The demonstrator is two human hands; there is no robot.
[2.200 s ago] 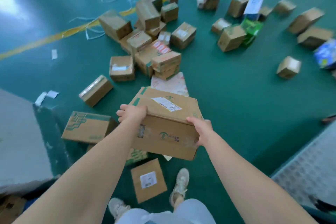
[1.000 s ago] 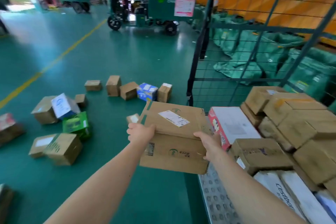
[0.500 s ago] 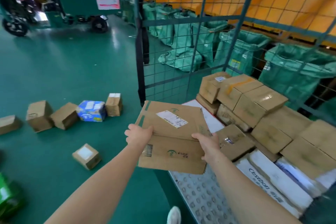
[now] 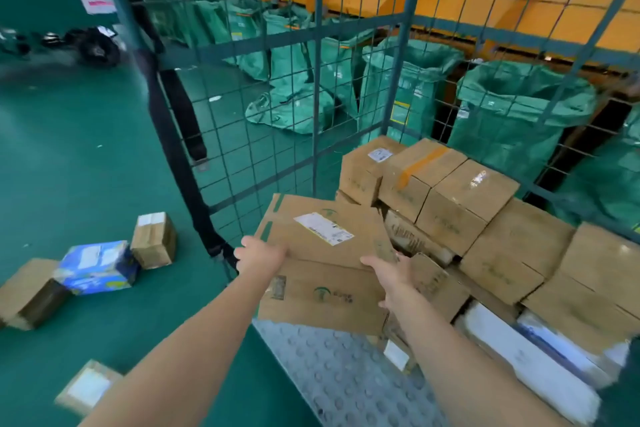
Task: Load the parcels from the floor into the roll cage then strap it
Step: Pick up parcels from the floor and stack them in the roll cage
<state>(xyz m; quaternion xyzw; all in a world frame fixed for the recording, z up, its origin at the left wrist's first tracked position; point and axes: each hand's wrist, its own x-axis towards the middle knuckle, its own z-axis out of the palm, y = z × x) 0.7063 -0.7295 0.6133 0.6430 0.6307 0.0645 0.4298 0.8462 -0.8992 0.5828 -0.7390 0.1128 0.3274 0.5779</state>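
At the open front of the roll cage (image 4: 313, 80), the fingers (image 4: 242, 251) of the left hand (image 4: 259, 253) curl round the left edge of a big brown box (image 4: 322, 274). The right hand (image 4: 389, 265) grips its right side, so both hands are clamped on it. The box hangs in the air, tipped a bit, over the cage's bumpy metal floor (image 4: 329, 367) and just beside the stacked parcels (image 4: 467, 204). A moment ago the person stood over the parcels on the floor with this same box. Now the person has turned and carried it to the cage, so it looks ready to be set down inside. Other parcels, like the blue box (image 4: 95, 267), wait on the green floor (image 4: 69, 149). The black strap (image 4: 180, 114) hangs loose on the cage post, so strapping probably comes much later.
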